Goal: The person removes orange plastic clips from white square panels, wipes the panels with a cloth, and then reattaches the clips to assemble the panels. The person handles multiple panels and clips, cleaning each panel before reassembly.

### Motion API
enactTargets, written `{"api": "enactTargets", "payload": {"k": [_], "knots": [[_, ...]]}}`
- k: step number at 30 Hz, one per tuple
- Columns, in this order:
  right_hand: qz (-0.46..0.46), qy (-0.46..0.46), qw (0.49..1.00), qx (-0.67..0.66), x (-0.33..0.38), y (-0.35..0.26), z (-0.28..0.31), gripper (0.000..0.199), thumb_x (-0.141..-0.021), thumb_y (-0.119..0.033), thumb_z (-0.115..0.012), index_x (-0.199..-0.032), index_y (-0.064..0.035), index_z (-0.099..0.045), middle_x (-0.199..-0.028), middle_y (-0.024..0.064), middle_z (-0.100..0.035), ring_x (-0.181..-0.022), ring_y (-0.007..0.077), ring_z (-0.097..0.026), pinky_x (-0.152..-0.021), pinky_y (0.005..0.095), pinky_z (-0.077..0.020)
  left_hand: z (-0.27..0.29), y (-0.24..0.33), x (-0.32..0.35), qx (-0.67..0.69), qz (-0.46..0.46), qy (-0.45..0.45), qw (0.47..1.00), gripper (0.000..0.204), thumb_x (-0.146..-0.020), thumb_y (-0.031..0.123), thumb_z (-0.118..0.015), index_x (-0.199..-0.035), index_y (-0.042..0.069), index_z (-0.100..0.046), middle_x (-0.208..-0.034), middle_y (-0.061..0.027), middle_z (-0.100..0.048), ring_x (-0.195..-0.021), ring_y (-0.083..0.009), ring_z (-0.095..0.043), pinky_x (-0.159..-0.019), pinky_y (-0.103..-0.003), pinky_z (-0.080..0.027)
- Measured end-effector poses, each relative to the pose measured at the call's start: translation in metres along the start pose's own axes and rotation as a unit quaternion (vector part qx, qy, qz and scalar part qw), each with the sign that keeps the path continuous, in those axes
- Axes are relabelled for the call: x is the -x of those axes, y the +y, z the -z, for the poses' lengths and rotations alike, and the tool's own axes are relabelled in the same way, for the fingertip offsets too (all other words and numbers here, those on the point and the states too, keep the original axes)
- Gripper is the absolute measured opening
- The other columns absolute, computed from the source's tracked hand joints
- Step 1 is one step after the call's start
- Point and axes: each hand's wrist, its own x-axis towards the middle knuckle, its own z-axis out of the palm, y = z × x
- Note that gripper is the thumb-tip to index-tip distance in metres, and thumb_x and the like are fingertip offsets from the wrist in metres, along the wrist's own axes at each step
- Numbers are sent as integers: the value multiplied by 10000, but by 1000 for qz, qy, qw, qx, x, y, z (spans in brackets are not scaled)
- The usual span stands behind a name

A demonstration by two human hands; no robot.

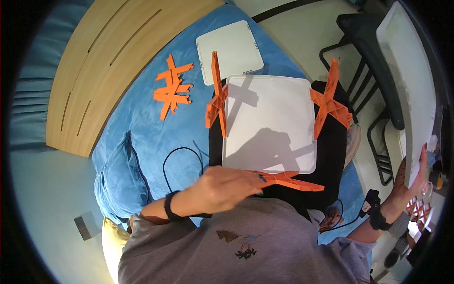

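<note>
You appear to be at the fitting step: setting the orange side braces along the edges of the lap panel [286, 106], which lies flat and face up on your lap [332, 156]. The left brace [217, 100] stands along its left edge, the right brace [326, 100] is at the right edge with its top leaning outward, and the near brace [294, 181] runs along the edge closest to you. No brace shows at the far edge. Whether any joint is fully seated, you cannot tell from here.

Your left hand [227, 187] is over the left end of the near brace; it is blurred and its fingers are partly hidden, so whether it grips or only presses cannot be told. Your right hand [411, 182] is closed on the lower edge of the held panel [410, 71], keeping it tilted up, off to your right and clear of the lap panel.

On the bed [135, 106], the loose braces [171, 90] lie in an overlapping pile to your left, and the spare panel [229, 49] lies beyond the lap panel.

The next move likely calls for bringing the held panel over the braces' upper ends, level, while your left hand steadies them. The outward-leaning right brace would probably need straightening first.
</note>
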Motion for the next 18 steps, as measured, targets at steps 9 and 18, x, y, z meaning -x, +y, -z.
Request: {"api": "enactTargets", "payload": {"k": [9, 18], "knots": [[-187, -37, 960, -205, 5, -38, -54, 371, -934, -142, -434, -1254, 42, -473, -1188, 176, -553, -1044, 224, -577, -873, 307, -484, 5, 6, 20, 109, 116, -49, 986, 292, -698, 148, -762, -936, 7, -669, -914, -126, -677, -854, -249, -670, -681, -288, -539], [-186, -150, 970, -48, 38, -105, -106, 436, -889, -359, -544, -1145, -8, -512, -964, 126, -618, -837, 131, -616, -720, 237, -507, 42, 13, 21, 354, 241, 141, 893, 668, -933, 514, -359, -1278, -55, -412, -1126, -183, -588, -1080, -252, -560, -934, -351, -418]]}}
